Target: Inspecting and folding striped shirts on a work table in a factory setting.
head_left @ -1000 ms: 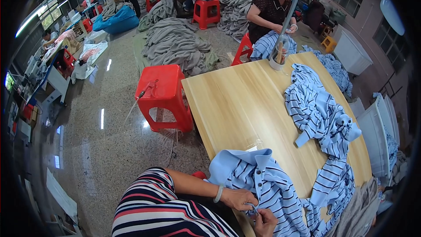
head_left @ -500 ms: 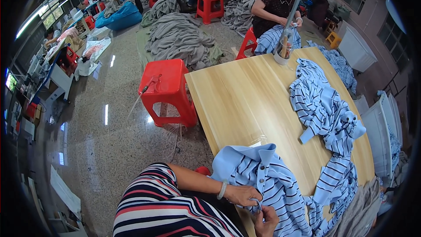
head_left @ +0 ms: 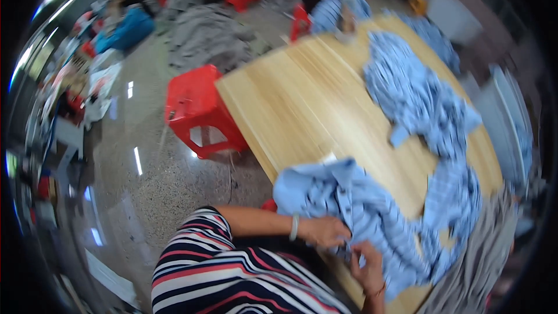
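Observation:
A light blue shirt with dark stripes (head_left: 366, 198) lies bunched at the near edge of the wooden table, collar toward the far side and buttons down its front. My left hand (head_left: 324, 232), a pale bangle on its wrist, is closed on a fold of this shirt at its near left side. Just right of it, my right hand (head_left: 368, 266) is raised over the cloth, fingers bent and thumb drawn in as in a pinch. Motion blur hides what its fingertips hold, if anything.
More striped blue shirts (head_left: 415, 99) run along the right side of the table (head_left: 308, 93). Grey cloth (head_left: 476, 250) hangs at the near right corner. A red stool (head_left: 195, 102) stands left of the table. Across it sits another person with striped cloth; grey fabric heaps (head_left: 206, 35) lie behind.
The whole view has shifted and blurred. My right hand has come up and a little away from my left, its wrist now showing. My left hand stays on the shirt.

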`<control>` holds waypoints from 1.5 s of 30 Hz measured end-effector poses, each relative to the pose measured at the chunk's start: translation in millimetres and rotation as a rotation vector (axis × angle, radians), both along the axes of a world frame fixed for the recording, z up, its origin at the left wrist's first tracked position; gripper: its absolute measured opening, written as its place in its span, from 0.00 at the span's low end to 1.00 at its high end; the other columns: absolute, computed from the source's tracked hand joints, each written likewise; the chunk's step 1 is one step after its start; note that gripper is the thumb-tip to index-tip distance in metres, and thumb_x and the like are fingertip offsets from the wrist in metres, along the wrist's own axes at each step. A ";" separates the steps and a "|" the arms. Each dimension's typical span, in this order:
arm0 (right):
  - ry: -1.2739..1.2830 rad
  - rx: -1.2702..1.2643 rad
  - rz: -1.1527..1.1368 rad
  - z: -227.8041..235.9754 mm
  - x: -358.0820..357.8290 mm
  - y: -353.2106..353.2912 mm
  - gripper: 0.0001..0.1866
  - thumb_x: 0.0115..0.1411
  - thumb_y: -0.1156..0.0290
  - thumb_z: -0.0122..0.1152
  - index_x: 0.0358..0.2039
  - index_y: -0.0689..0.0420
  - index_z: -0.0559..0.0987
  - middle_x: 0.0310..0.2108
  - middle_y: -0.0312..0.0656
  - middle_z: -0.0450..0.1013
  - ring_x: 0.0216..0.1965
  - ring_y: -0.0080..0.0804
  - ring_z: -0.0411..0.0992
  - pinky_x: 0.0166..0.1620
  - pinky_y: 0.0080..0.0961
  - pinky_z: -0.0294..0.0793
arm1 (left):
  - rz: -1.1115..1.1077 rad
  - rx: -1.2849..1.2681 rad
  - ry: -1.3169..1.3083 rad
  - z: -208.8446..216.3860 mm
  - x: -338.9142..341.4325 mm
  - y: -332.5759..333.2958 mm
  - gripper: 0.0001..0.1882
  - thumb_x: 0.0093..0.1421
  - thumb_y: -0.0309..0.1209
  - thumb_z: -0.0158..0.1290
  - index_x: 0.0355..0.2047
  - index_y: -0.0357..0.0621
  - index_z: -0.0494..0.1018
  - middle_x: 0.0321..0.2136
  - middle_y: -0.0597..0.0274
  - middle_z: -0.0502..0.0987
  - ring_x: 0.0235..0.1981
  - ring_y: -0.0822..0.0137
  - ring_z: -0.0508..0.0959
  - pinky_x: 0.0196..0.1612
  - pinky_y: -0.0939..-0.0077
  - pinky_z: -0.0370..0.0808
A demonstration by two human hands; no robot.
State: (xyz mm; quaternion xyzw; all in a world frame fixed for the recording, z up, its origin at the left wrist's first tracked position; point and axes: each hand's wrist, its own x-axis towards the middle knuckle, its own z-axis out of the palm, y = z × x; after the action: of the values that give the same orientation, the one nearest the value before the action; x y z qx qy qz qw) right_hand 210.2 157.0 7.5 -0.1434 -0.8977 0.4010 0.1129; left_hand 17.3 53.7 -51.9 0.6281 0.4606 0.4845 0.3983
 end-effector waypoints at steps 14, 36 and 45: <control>0.161 -0.053 -0.285 36.9 -21.8 -13.6 0.10 0.55 0.80 0.62 0.38 0.60 0.78 0.37 0.41 0.73 0.28 0.26 0.73 0.29 0.23 0.73 | 0.086 -0.483 -0.062 70.0 -33.9 -38.3 0.06 0.59 0.27 0.57 0.34 0.37 0.77 0.21 0.70 0.74 0.23 0.80 0.70 0.26 0.82 0.67; 0.224 0.014 -0.041 19.5 -25.6 -50.7 0.10 0.48 0.82 0.65 0.32 0.62 0.76 0.32 0.43 0.72 0.28 0.39 0.74 0.29 0.27 0.74 | 0.215 -0.218 0.327 35.9 -10.5 -48.2 0.10 0.45 0.23 0.58 0.31 0.40 0.77 0.20 0.55 0.76 0.17 0.64 0.74 0.22 0.76 0.69; 0.071 -0.100 -0.054 21.8 -25.4 -46.1 0.11 0.49 0.84 0.61 0.34 0.62 0.74 0.32 0.44 0.70 0.27 0.41 0.73 0.29 0.28 0.73 | -0.227 -0.751 -0.559 28.8 -41.2 -33.5 0.25 0.56 0.25 0.60 0.53 0.32 0.67 0.42 0.57 0.76 0.41 0.75 0.76 0.46 0.83 0.73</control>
State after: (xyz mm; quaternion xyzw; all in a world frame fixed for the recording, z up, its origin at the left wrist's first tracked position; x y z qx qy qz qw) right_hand 184.8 110.9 29.4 -0.1590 -0.8677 0.4471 0.1480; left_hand -23.8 20.2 -23.1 0.3330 0.4074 0.3885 0.7565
